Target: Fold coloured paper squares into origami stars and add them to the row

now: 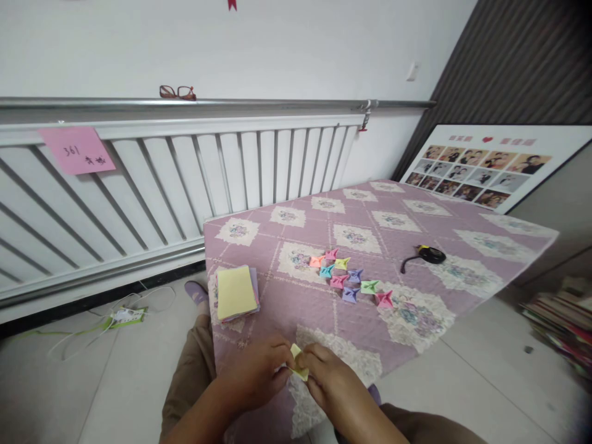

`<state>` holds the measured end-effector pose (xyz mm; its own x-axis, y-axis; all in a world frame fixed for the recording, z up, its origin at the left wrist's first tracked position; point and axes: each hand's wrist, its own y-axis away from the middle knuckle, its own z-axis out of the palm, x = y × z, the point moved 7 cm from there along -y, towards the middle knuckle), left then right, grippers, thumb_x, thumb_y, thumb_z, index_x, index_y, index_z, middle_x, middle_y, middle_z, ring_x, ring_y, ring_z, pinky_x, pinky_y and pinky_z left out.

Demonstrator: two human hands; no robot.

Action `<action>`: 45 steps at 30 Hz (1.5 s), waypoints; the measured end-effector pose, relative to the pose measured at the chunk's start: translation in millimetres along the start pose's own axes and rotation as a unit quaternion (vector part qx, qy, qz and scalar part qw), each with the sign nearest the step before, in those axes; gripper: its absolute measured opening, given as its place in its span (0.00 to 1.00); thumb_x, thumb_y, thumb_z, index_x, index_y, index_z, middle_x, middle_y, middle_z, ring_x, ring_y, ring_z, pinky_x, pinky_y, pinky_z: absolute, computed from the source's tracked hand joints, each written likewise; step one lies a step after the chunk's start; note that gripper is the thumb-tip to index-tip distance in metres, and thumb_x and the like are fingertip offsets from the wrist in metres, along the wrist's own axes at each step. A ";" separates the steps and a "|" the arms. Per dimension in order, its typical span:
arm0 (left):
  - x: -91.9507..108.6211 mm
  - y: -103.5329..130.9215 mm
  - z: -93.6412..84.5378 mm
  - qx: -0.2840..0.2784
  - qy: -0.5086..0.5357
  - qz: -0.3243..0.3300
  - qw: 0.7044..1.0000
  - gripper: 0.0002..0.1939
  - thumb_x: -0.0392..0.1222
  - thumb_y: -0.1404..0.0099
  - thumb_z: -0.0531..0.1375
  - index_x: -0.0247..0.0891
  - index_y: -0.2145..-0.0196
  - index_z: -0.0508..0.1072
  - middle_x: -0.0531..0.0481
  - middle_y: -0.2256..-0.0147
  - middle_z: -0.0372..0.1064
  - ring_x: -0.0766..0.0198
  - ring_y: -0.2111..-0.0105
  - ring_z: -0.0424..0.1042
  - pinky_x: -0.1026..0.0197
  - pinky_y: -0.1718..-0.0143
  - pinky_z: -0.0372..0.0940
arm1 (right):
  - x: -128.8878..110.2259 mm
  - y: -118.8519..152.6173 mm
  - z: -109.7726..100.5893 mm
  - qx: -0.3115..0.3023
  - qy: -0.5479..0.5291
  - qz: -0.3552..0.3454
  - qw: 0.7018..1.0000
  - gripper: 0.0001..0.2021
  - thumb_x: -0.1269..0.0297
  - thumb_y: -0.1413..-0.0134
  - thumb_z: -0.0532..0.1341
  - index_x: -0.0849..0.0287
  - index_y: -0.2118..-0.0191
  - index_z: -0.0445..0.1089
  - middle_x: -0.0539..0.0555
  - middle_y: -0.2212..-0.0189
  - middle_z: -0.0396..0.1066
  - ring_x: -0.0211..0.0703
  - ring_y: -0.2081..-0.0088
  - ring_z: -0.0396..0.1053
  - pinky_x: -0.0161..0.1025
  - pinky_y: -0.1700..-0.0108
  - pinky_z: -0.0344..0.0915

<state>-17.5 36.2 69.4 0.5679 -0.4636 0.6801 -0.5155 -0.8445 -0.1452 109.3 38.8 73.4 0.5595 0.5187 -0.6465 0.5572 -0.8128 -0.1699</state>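
Observation:
Between my two hands is a small folded piece of yellow paper (pixel 300 372), held over the near edge of the table. My left hand (pixel 259 370) pinches its left side with thumb and fingers. On the other side, my right hand (pixel 329 373) has its fingers closed on the paper, covering part of it. Farther out on the tablecloth, several small folded paper pieces (pixel 350 295) in pink, blue, green, yellow and orange sit in rough rows. To the left lies a stack of coloured paper sheets (pixel 235 293) with a yellow one on top.
A purple floral tablecloth (pixel 305 228) covers the table. A coiled black cable (pixel 431 254) lies toward the right. Behind stands a white radiator (pixel 259 163) with a pink note (pixel 78 150); glasses (pixel 178 92) rest on the pipe. A photo board (pixel 490 163) leans at the back right.

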 end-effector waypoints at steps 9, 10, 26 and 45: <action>1.9 1.5 1.6 0.009 0.149 -0.036 0.988 0.08 0.29 0.44 0.60 0.39 0.66 0.70 0.53 0.63 0.67 0.66 0.65 0.65 0.66 0.63 0.59 | -2.8 2.0 -2.4 -0.031 -0.059 0.026 0.997 0.07 0.69 0.39 0.55 0.56 0.64 0.69 0.54 0.65 0.70 0.45 0.61 0.69 0.38 0.59 0.63; 3.0 1.3 3.0 0.005 0.151 -0.041 0.988 0.07 0.29 0.43 0.60 0.38 0.68 0.70 0.53 0.64 0.66 0.66 0.65 0.66 0.66 0.63 0.59 | -3.3 2.0 -2.7 -0.028 -0.070 0.025 0.997 0.06 0.68 0.39 0.55 0.55 0.65 0.69 0.53 0.66 0.70 0.44 0.61 0.69 0.38 0.59 0.63; -10.9 0.1 19.9 0.032 0.224 -0.149 0.963 0.02 0.37 0.42 0.59 0.37 0.72 0.69 0.58 0.75 0.63 0.68 0.73 0.61 0.66 0.72 0.53 | 13.5 0.7 -1.3 0.019 -0.172 0.116 0.978 0.11 0.60 0.44 0.57 0.56 0.75 0.67 0.48 0.77 0.64 0.39 0.72 0.62 0.35 0.68 0.58; -6.5 3.5 22.0 0.068 0.202 -0.182 0.960 0.37 0.33 0.41 0.56 0.41 0.35 0.50 0.58 0.70 0.61 0.65 0.71 0.64 0.62 0.69 0.60 | 26.9 -0.1 5.5 0.104 -0.339 0.201 0.913 0.16 0.48 0.54 0.64 0.57 0.72 0.67 0.45 0.79 0.61 0.38 0.75 0.60 0.35 0.71 0.58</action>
<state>-8.9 30.4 48.7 0.3854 -0.0127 0.9227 -0.2252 -0.9710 0.0807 120.9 51.4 52.0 0.1448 -0.0577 -0.9878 0.2221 -0.9709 0.0893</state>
